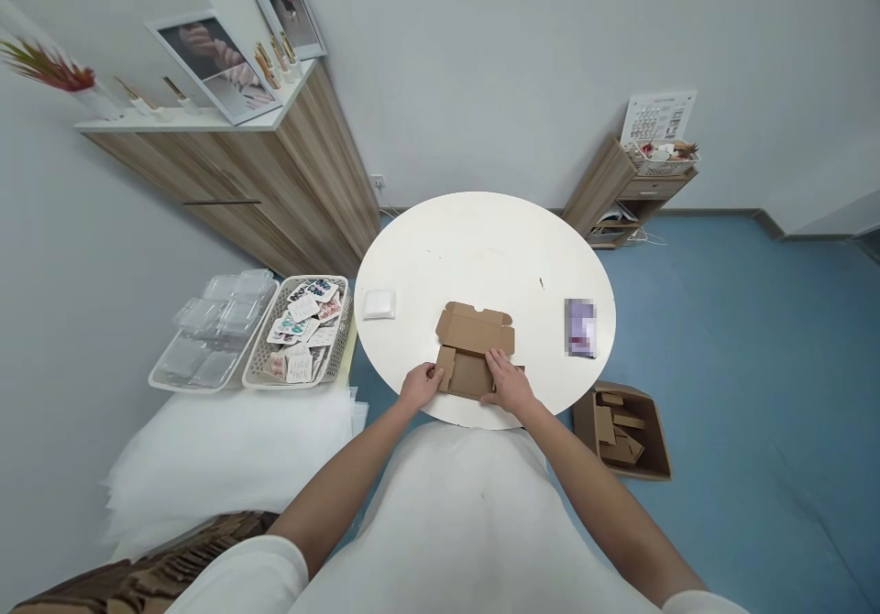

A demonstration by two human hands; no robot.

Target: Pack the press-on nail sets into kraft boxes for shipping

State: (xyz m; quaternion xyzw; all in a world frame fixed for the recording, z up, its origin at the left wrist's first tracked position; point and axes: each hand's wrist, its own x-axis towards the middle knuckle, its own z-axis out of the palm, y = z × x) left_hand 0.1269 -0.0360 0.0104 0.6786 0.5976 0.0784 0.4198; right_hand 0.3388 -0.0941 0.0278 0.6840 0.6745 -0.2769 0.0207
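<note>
The white oval table gives a flat support, which probably helps the work. Near its front edge lies the cardboard box, with its lid opened away. The right hand spreads wide over the right side, seemingly for steadying it; the left hand is narrower at the left flap, but whether it pinches, I cannot tell. The white packet rests apart at left, perhaps leaving room.
</note>
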